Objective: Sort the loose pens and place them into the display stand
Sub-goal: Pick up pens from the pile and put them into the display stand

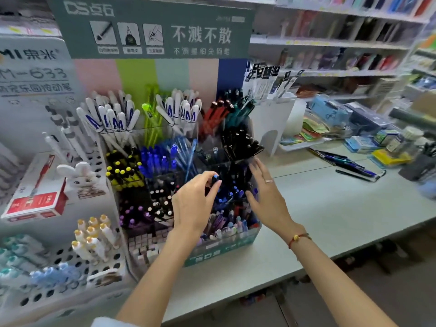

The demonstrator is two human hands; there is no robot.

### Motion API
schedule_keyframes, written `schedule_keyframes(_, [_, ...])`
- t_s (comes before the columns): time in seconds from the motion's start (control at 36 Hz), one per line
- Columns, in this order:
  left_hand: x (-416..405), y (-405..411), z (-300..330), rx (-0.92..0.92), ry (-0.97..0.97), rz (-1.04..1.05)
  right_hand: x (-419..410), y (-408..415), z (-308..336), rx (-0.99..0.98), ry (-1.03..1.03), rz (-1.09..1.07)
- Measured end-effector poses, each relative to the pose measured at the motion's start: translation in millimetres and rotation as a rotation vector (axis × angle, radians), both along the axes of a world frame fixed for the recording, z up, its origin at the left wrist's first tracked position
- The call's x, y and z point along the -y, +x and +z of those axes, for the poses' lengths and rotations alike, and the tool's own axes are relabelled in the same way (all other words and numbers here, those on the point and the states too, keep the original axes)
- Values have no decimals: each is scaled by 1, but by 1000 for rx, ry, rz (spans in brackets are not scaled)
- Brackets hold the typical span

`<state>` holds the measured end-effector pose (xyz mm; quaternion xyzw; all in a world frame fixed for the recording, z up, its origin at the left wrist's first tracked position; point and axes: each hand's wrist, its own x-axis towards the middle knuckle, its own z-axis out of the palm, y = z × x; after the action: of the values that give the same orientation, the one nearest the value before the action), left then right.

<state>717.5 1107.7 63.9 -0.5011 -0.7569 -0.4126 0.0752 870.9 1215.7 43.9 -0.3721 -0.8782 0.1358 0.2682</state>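
Both forearms are bare. The right hand [266,197] wears a thin ring [269,181], and there's a red cord bracelet with a gold bead [297,238] on that wrist. A bit of white sleeve [106,322] shows on the left arm.

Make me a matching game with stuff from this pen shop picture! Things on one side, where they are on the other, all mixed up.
Things:
1. left hand
2. loose pens
3. toy bunny
4. red box

Places:
A. lying on the counter, to the right
B. pinching a blue-capped pen over the display stand
C. flat, far left
D. beside the yellow-capped pens

Pairs: 1-B, 2-A, 3-D, 4-C
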Motion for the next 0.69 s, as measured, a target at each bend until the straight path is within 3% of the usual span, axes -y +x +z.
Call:
schedule_keyframes(0.14, [-15, 3, 11, -154, -296, -55, 0, 5, -5, 43, -19, 26])
schedule_keyframes(0.22, [-25, 5, 15, -223, -536, 8, -1, 6, -6, 62, -47, 23])
schedule_keyframes(0.28, [-27, 4, 14, -246, -592, 34, -2, 7, -4, 72, -61, 25])
schedule_keyframes(0.33, [-25, 3, 11, -248, -565, 25, -4, 9, -3, 66, -67, 28])
schedule_keyframes(0.58, [-6, 16, -8, -251, -115, -101, -4, 30, 2, 17, -172, 42])
schedule_keyframes(0.69, [-18, 41, 11, -277, -53, -206, -12, 59, 8, 48, -187, -23])
